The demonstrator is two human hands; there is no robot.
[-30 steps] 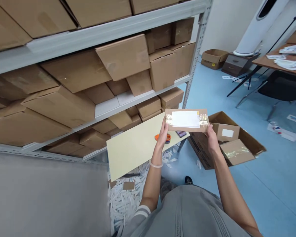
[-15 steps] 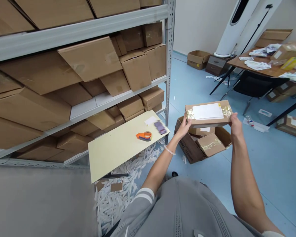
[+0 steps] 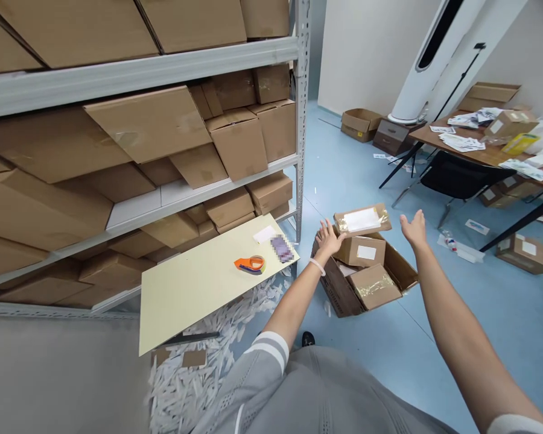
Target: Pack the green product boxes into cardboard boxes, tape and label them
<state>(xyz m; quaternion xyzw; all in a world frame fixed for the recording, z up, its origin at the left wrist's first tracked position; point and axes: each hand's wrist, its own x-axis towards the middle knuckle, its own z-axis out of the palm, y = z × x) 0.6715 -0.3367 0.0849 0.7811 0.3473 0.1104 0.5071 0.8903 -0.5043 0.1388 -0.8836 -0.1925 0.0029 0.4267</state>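
A taped parcel (image 3: 362, 220) with a white label lies at the far side of a large open carton (image 3: 344, 295) on the floor. Beneath and in front of it, that carton holds a labelled box (image 3: 361, 251) and another box with shiny tape (image 3: 376, 286). My left hand (image 3: 328, 239) is open, fingers spread, beside the parcel's left end; whether it touches I cannot tell. Apart from the parcel, to its right, my right hand (image 3: 414, 230) is open in the air with nothing in it.
A pale yellow board (image 3: 199, 283) at the left bears an orange tape cutter (image 3: 250, 264), a white paper and a blurred item. Behind it, a metal shelf (image 3: 163, 71) is packed with cartons. Paper shreds (image 3: 190, 386) cover the floor below. A desk (image 3: 498, 158) and black chair (image 3: 461, 175) stand right.
Both hands have let go of the taped parcel, which has gone from between them down onto the carton's contents. My hands have moved apart, and the view has shifted slightly.
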